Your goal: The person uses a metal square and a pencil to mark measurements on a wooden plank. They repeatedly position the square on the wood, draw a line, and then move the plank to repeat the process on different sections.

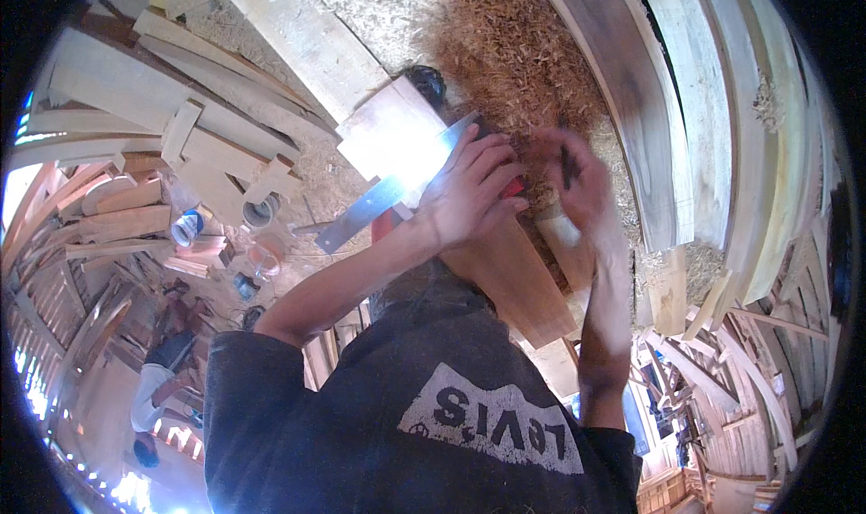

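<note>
My left hand (pixel 474 175) presses down on a flat metal ruler (pixel 356 216), its fingers bent over the blade. The ruler lies slantwise, with a hole at its near left end. Under it is a pale board (pixel 361 121), partly washed out by glare. A reddish-brown board (pixel 519 279) runs from beneath my left hand toward my body. To the right, my right hand (pixel 582 180) is raised and blurred. Its fingers curl around something dark that is too smeared to name. A red patch (pixel 514 187) shows beside my left fingers, mostly hidden.
Wood shavings (pixel 514 45) cover the ground ahead. Long planks (pixel 658 108) stand along the right, and loose boards (pixel 171 90) lie heaped on the left. Tape rolls (pixel 260 212) sit near the heap. Another person (pixel 158 388) is at the far lower left.
</note>
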Demonstrator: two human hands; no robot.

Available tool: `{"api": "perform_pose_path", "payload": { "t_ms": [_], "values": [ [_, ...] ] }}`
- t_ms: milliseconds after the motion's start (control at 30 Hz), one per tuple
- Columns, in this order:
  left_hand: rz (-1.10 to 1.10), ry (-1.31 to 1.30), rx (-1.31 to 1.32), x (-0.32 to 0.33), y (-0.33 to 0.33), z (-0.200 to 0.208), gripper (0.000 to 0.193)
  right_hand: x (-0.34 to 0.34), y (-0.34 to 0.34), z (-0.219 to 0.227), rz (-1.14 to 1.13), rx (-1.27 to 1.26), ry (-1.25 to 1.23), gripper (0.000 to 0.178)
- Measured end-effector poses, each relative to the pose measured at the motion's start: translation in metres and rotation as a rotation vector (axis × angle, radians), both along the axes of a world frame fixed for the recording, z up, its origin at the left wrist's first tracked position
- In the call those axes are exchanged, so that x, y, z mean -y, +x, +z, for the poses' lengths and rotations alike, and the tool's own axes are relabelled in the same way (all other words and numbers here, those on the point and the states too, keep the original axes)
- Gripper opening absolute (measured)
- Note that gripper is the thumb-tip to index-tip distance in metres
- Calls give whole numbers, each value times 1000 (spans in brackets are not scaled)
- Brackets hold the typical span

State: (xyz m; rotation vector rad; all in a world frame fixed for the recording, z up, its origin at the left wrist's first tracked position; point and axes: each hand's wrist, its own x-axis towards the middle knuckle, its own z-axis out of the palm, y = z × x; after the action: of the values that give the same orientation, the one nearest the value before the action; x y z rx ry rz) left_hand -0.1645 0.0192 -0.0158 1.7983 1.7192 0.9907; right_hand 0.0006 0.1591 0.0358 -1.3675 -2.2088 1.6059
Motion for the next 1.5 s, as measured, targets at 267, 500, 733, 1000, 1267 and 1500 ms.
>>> {"api": "perform_pose_path", "payload": {
  "t_ms": [267, 500, 733, 1000, 1267, 1500],
  "values": [
    [-213, -110, 113, -3, -4, 13, 59, 76, 30, -32, -417, -176, -453, 44],
    [-123, -88, 92, -10, -17, 13, 47, 70, 3, -39, -478, -251, -436, 42],
    [1, 31, 73, -24, -41, 12, 30, 57, -36, -40, -456, -272, -489, 41],
    [50, 45, 110, -26, -40, 11, 31, 54, -43, -39, -455, -297, -477, 38],
    [38, 44, 79, -25, -41, 14, 33, 53, -39, -42, -431, -338, -502, 36],
    [36, 28, 85, -24, -40, 12, 35, 51, -39, -40, -431, -261, -475, 35]
  ]
}}
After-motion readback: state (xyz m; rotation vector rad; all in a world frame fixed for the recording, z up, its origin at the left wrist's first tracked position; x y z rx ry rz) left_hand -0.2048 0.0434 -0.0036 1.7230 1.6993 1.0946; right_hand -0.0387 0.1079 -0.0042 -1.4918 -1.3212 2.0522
